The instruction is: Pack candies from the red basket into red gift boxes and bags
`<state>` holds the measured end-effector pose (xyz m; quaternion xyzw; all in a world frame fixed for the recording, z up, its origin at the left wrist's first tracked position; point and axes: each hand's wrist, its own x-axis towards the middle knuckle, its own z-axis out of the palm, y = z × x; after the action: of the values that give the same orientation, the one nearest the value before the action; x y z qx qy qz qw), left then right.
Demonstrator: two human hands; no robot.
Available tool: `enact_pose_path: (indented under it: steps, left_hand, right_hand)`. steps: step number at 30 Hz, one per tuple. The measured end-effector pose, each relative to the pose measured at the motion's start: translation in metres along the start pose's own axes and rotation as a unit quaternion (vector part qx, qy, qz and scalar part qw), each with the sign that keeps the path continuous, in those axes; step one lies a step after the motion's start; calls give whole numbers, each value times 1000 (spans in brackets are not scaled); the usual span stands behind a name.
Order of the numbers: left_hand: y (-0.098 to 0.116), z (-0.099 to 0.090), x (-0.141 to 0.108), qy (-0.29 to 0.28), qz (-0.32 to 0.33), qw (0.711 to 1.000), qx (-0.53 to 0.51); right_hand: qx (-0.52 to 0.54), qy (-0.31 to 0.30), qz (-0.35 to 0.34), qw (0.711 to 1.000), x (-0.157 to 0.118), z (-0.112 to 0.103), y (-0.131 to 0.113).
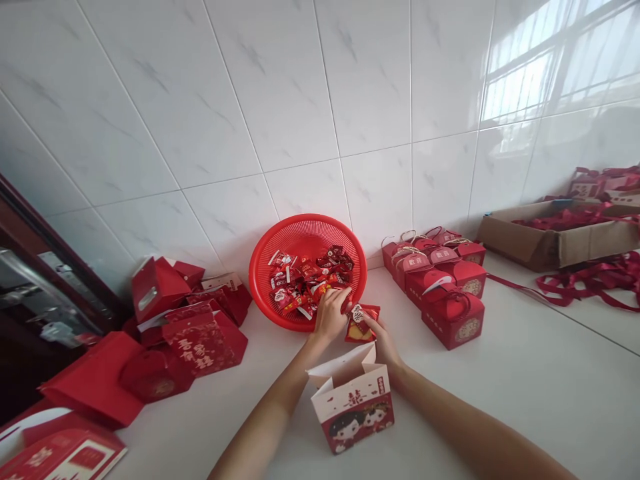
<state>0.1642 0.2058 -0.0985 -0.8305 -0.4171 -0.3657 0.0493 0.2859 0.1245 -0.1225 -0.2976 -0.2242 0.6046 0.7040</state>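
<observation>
A red plastic basket [260, 283] leans against the wall, holding several small wrapped candies [307, 270] in red, orange and dark red. At its front right rim my left hand [331, 315] has its fingers curled over a red candy packet [346, 303]; part of it is hidden. My right hand [384, 339] pinches a red and yellow snack packet [361, 325] with a white label, just outside the basket. Between my forearms stands an open-topped paper gift box [357, 407], white above and red below, with two cartoon figures on its front.
Several red gift boxes [205, 340] lie piled on the left. At right, closed red boxes [453, 320] with cord handles stand in rows. Farther right are a cardboard box [570, 243] and loose red ribbon [595, 280]. Behind is a tiled wall [300, 100].
</observation>
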Motion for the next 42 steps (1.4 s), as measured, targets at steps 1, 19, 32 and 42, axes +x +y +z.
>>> enact_pose_path:
  steps: [1, 19, 32, 42]
  left_hand:
    - [0, -1, 0, -10, -6, 1000, -1]
    - [32, -89, -15, 121, -237, 846, -462]
    - [107, -169, -69, 13, 73, 972, -224]
    - [95, -152, -91, -14, -70, 969, -235]
  right_hand:
    - [4, 0, 3, 1000, 0, 0, 0]
    - [25, -32, 89, 995, -4, 1, -5]
    - [-28, -45, 90, 995, -15, 4, -16]
    - [-103, -51, 48, 992, -19, 6, -24]
